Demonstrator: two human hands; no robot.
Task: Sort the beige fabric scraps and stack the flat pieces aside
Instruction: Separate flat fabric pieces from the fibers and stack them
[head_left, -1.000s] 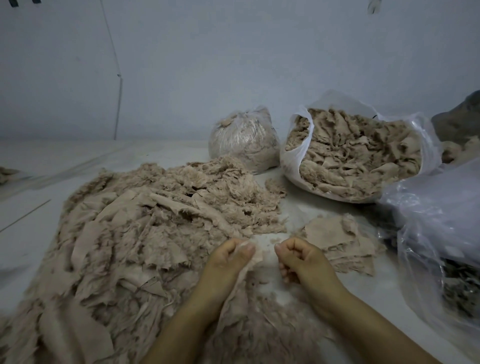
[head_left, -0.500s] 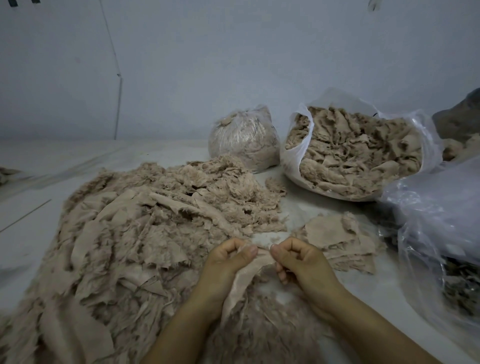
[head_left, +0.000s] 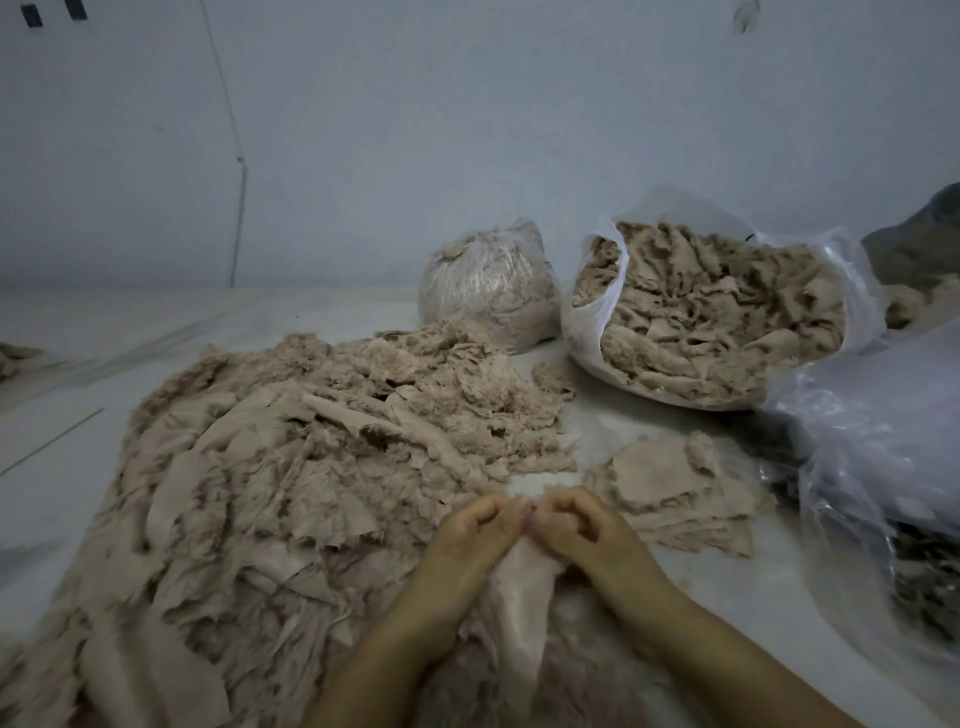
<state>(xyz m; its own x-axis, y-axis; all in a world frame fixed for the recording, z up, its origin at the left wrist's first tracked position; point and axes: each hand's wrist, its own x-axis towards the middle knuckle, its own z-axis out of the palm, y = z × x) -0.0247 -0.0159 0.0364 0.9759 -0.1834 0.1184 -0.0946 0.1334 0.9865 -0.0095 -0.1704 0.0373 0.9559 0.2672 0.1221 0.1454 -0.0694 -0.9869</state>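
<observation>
Together, left hand and right hand pinch a scrap (fingertips hidden).

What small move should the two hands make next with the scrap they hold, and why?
Probably carry the scrap right onto the flat stack. The left hand and right hand pinch its top edge together, it hangs smooth, and the stack lies just beside the right hand.

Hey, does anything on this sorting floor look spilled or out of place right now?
Nothing really stands out. One small fluffy clump lies loose between the big scrap pile and the open bag; the flat stack looks tidy.
</observation>
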